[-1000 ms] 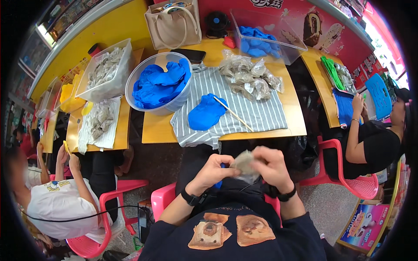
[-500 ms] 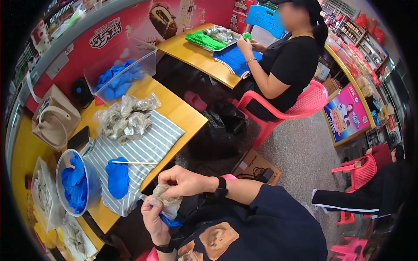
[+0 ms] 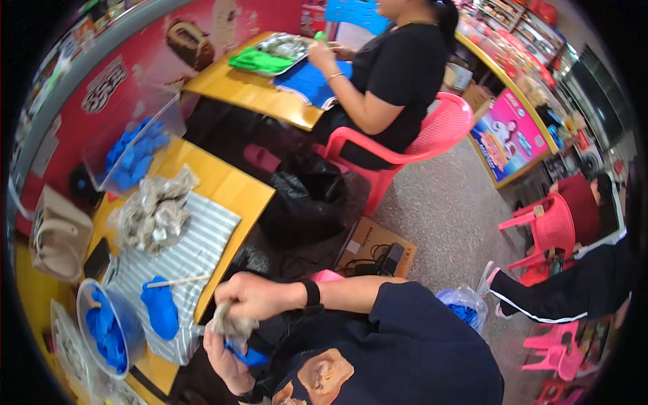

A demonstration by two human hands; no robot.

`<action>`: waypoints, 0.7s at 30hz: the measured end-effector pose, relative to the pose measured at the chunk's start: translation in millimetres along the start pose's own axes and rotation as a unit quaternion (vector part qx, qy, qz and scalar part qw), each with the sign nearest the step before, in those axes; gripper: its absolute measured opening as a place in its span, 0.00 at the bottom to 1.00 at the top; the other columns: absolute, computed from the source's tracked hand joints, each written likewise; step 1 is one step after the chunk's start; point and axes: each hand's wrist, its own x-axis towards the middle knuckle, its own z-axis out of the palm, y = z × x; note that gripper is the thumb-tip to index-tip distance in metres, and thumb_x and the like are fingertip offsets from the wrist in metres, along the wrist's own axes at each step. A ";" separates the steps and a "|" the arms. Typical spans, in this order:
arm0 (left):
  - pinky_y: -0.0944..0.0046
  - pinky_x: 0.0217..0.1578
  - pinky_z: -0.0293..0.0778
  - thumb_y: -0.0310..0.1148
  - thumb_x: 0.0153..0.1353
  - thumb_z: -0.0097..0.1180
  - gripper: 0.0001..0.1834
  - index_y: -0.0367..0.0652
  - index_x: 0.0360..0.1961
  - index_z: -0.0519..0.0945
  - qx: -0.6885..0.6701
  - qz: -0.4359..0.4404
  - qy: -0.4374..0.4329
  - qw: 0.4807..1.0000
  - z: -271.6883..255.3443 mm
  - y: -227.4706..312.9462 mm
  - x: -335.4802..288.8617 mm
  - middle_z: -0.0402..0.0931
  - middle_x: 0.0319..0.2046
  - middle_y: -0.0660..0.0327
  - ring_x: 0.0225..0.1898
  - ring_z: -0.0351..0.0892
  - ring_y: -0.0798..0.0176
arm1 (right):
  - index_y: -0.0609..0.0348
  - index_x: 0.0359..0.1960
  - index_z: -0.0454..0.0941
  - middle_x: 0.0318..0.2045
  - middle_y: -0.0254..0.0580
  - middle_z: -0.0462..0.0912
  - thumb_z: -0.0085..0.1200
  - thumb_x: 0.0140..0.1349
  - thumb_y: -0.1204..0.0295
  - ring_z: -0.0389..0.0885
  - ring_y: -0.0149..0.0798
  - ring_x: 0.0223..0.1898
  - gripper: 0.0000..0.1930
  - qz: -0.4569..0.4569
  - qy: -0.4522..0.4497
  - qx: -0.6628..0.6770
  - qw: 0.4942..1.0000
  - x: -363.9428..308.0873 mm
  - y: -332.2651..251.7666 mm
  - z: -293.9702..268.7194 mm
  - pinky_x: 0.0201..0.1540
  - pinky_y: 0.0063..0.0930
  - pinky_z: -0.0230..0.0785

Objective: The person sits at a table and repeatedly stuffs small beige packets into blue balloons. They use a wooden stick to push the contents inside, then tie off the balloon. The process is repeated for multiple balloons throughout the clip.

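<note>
My right hand (image 3: 256, 298) is closed with its fingertips pinching a crumpled greyish-beige bundle of thin material (image 3: 236, 324) in front of my body. Below it, my left hand (image 3: 225, 359) grips the same bundle from the side with bent fingers. A bright blue soft piece (image 3: 248, 356) hangs under the bundle, partly behind my left hand. Left of my hands, a flat blue cloth piece (image 3: 160, 312) lies on a grey-and-white striped cloth (image 3: 202, 233), with a thin pale stick (image 3: 178, 281) across its top. Exactly how the bundle and blue piece join is hidden.
A clear round tub (image 3: 138, 337) of blue pieces, a crumpled grey heap (image 3: 156, 210), and a clear bin (image 3: 177, 116) occupy the yellow table (image 3: 246, 189). Ahead, a co-worker (image 3: 398, 74) sits in a pink chair (image 3: 445, 128). A cardboard box (image 3: 361, 246) stands on the floor.
The view has turned, so the tables and co-worker appear farther left. A clear bag of blue pieces now shows on the right. Both hands stay on the bundle.
</note>
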 end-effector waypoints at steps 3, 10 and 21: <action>0.60 0.44 0.78 0.38 0.65 0.52 0.22 0.32 0.54 0.73 -0.018 0.036 0.038 0.998 21.8 -11.5 -4.9 0.75 0.51 0.49 0.41 0.81 0.57 | 0.67 0.27 0.75 0.20 0.41 0.78 0.59 0.52 0.76 0.76 0.26 0.26 0.06 0.013 -0.032 0.165 0.986 -2.7 -13.0 2.6 0.28 0.26 0.67; 0.69 0.19 0.77 0.27 0.64 0.54 0.19 0.31 0.54 0.71 0.121 -0.001 -0.032 0.992 14.7 -1.7 3.8 0.80 0.37 0.51 0.25 0.82 0.62 | 0.67 0.31 0.75 0.24 0.37 0.80 0.59 0.53 0.76 0.77 0.25 0.28 0.08 0.066 0.011 0.119 0.991 -15.2 1.4 -5.4 0.29 0.24 0.68; 0.62 0.36 0.72 0.24 0.59 0.48 0.15 0.23 0.43 0.80 0.400 0.108 -0.056 0.908 41.9 32.3 -22.9 0.78 0.43 0.49 0.39 0.77 0.56 | 0.67 0.33 0.78 0.26 0.37 0.81 0.55 0.53 0.78 0.77 0.25 0.30 0.06 0.039 0.014 0.180 0.983 -22.7 -10.6 4.6 0.31 0.23 0.69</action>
